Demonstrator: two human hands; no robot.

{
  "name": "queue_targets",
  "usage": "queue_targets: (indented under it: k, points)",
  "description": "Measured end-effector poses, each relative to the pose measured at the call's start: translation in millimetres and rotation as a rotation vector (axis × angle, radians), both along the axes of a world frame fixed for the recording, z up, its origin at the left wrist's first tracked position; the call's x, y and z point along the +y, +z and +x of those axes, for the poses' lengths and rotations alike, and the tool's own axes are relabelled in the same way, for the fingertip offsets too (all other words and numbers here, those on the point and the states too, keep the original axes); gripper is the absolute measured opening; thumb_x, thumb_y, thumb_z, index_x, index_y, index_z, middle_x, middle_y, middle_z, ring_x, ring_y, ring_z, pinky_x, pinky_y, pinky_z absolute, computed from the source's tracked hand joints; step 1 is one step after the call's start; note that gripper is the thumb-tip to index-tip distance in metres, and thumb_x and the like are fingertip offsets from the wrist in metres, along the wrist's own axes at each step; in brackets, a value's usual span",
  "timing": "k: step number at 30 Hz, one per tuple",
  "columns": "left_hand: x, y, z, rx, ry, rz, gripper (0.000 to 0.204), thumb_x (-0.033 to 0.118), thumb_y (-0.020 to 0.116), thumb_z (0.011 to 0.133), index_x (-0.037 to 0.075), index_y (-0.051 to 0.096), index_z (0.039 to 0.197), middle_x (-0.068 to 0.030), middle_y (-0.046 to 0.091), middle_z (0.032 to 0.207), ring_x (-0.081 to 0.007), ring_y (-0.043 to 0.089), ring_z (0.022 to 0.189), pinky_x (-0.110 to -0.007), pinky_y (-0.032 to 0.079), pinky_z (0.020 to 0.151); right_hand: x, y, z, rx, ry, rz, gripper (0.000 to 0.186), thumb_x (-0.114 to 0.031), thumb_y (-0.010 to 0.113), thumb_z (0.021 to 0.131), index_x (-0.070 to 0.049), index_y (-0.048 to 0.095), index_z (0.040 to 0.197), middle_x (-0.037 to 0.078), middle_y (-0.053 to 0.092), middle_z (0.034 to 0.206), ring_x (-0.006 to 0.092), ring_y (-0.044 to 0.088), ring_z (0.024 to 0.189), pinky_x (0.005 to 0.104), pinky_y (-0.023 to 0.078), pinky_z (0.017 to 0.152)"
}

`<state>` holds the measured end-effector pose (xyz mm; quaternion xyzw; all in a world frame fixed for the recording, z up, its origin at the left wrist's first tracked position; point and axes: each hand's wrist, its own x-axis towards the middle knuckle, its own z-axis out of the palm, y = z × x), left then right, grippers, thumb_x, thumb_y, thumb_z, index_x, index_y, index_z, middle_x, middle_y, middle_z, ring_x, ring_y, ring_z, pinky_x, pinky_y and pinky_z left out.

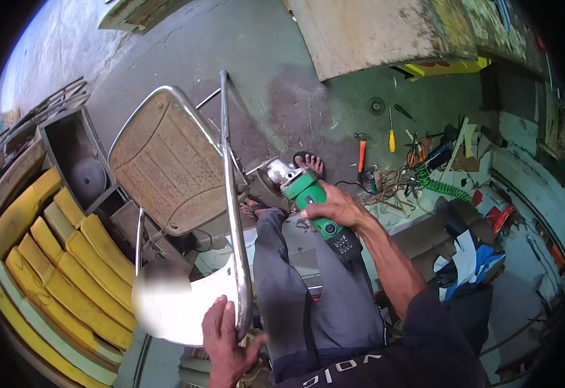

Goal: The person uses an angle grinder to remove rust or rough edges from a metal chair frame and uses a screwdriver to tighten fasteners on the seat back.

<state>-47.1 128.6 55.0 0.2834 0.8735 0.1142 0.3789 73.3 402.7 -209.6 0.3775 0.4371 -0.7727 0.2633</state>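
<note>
A metal-framed chair (232, 207) lies tipped in front of me on the left. Its chromed tubes hold a worn brown panel (169, 161) and a white panel (211, 307). My left hand (227, 343) rests at the near end of the frame, fingers stretched over the white panel's edge and thumb spread apart. My right hand (337, 210) is wrapped round the body of a green angle grinder (305, 191). The grinder's metal head and disc are close beside the chair's tubing, near a thin rod; I cannot tell whether they touch.
Yellow cushions (75, 258) are stacked at the left. On the floor to the right lie an orange-handled hammer (361, 155), a yellow-handled screwdriver (392, 139), a loose disc (376, 105) and a coiled green hose (441, 186) among tangled cables. A worn board (373, 39) stands at the far right.
</note>
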Motion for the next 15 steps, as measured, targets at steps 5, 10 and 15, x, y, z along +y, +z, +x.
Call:
queue_targets:
  k: [5, 10, 15]
  points:
    - [-16, -35, 25, 0.361, -0.036, 0.043, 0.049, -0.001, 0.067, 0.085, -0.003, 0.062, 0.134, -0.0253, 0.07, 0.121, -0.0431, 0.07, 0.109, -0.047, 0.057, 0.094, 8, 2, -3, 0.038, 0.128, 0.056, 0.078, -0.044, 0.085, 0.069, 0.001, 0.057, 0.127, 0.012, 0.066, 0.106, 0.0229, 0.064, 0.1, 0.0348, 0.05, 0.088]
    - [-13, -36, 30, 0.414, -0.016, 0.045, 0.042, 0.001, 0.065, 0.086, -0.005, 0.064, 0.127, -0.0257, 0.072, 0.116, -0.0433, 0.072, 0.105, -0.047, 0.058, 0.091, -4, -1, 0, 0.043, 0.225, 0.139, 0.087, -0.048, 0.083, 0.068, 0.004, 0.054, 0.131, 0.023, 0.067, 0.117, 0.0339, 0.065, 0.109, 0.0388, 0.049, 0.096]
    - [-15, -38, 34, 0.457, -0.028, 0.072, 0.043, -0.003, 0.067, 0.086, -0.008, 0.064, 0.128, -0.026, 0.073, 0.115, -0.0426, 0.073, 0.1, -0.046, 0.058, 0.089, -1, -4, -14, 0.065, 0.208, 0.099, 0.085, -0.045, 0.082, 0.067, 0.004, 0.054, 0.131, 0.023, 0.067, 0.116, 0.034, 0.065, 0.109, 0.0385, 0.049, 0.097]
